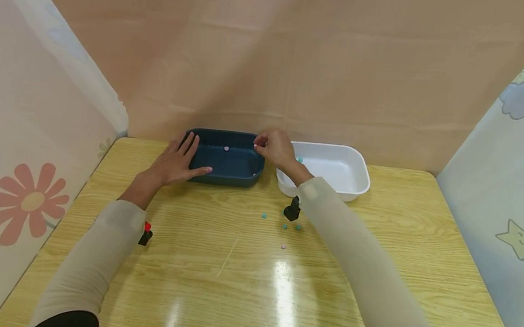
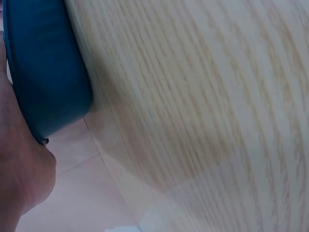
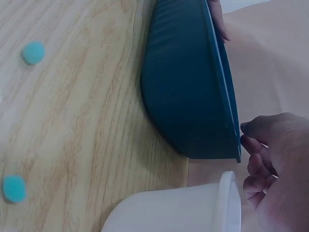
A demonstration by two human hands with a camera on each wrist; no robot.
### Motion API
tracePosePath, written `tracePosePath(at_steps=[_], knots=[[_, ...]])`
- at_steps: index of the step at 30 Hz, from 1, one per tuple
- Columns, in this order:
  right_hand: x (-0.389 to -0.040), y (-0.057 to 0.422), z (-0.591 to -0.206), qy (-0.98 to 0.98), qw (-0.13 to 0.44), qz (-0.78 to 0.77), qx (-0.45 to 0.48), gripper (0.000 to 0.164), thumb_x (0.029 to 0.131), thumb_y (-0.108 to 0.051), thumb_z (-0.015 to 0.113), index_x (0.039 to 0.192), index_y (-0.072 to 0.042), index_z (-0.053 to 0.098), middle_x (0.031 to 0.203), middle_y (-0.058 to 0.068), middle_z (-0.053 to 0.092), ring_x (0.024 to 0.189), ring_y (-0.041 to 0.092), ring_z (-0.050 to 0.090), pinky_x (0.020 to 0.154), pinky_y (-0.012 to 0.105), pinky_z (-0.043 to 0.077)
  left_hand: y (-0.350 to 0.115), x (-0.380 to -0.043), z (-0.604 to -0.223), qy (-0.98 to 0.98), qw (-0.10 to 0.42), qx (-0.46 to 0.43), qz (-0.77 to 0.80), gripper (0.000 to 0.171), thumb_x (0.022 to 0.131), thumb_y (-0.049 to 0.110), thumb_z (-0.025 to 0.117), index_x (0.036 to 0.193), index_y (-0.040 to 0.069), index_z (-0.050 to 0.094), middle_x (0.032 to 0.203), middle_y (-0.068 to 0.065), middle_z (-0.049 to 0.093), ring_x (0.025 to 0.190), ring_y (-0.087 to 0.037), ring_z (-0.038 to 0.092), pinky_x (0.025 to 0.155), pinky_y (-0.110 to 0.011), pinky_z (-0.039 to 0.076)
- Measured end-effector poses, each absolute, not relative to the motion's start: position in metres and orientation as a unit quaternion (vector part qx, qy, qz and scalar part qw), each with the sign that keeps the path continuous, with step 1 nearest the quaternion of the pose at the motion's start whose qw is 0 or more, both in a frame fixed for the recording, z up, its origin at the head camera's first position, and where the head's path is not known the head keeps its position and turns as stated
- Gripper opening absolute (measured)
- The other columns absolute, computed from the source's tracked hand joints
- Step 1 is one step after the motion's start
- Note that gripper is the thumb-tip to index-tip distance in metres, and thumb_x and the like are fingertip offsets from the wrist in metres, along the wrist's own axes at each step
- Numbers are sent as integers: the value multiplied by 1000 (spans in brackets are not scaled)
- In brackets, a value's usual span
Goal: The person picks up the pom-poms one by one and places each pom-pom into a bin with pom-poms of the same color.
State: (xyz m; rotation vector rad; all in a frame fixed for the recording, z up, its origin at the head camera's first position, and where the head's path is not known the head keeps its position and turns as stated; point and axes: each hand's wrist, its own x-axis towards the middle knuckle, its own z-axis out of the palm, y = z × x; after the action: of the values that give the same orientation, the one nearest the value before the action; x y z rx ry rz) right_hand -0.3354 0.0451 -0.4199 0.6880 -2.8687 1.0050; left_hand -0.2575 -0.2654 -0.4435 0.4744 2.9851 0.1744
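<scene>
Near frame center, the right hand (image 1: 277, 148) pinches a pink ball (image 1: 255, 146) at the right end of a crosswise dark tray (image 1: 227, 167), the left hand (image 1: 172, 165) splayed at its left.

Right grip (image 3: 288, 164) beside blue tray (image 3: 190, 82)

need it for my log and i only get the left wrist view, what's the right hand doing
Observer: In the head view, the right hand pinches a small pink ball at its fingertips.
Operator: ok and anything inside the blue tray
Observer: Yes, a loose pink ball lies on its floor, near the middle.
Operator: any other tray around
Observer: Yes, a white tray stands just to the right of the blue one.
</scene>
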Motion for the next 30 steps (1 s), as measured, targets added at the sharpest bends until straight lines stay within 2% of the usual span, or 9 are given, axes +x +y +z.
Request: tracePosePath(at_steps=[22,30], knots=[[-332,47,-420,-928,17,294,227,19,96,-16,77,112,-7,82,105,6,80,93,23,72,76,39,57,-266,-259,-446,984,56,154,66,112,101,77,44,170,2,-1,177,-22,-5,163,-43,-7,129,-64,4],[-325,54,-412,-915,19,319,248,21,96,-14,77,112,-2,81,102,10,80,91,25,76,80,41,58,-267,-258,-444,984,58,152,66,109,103,72,47,170,1,-1,177,-23,-4,163,-44,-6,129,-64,4]])
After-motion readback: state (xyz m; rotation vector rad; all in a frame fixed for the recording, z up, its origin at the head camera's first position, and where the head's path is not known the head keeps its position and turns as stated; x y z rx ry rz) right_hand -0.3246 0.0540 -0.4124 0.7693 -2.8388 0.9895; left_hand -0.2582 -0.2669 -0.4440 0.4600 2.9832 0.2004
